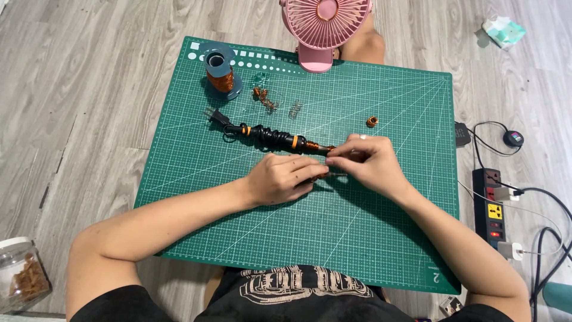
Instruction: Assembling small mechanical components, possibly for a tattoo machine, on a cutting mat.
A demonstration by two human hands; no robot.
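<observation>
Two hands (286,177) (366,162), seemingly one wire-wrapped tool (271,138).

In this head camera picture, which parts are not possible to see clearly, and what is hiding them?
1. Head view: the right end of the black rod wound with copper wire is covered by the left hand and the right hand.
2. What the fingertips pinch is too small to tell.
3. The pink round fan is cut off by the top edge.
4. The clear jar with brown pieces is cut off by the left edge.
</observation>
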